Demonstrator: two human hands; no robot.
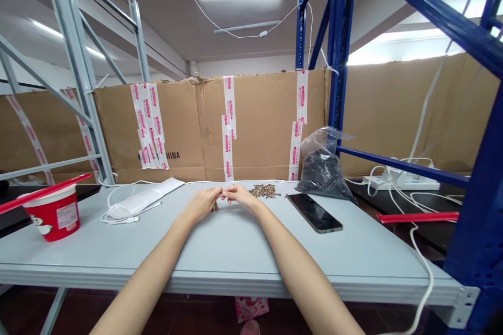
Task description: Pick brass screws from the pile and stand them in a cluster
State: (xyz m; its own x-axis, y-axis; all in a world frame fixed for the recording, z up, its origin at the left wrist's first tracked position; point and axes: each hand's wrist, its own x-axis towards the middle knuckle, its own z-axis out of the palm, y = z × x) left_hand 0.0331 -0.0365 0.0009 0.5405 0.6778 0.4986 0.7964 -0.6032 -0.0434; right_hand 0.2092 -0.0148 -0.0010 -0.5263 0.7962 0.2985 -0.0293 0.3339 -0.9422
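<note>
Above the middle of the grey shelf top point(236, 251), my left hand point(204, 203) and my right hand point(239, 196) meet at the fingertips. Both are closed in a pinch, and whatever sits between the tips is too small to make out. Some small brownish bits show under the curled fingers of my left hand. Just right of my right hand lies a loose pile of small bronze-coloured pieces point(264, 190); their exact kind is not clear.
A black phone point(315, 212) and a clear bag of dark material point(320, 170) are on the right. To the left are a white packet point(145, 200) with a cable and a red tub point(58, 214). A cardboard wall point(259, 125) closes off the back.
</note>
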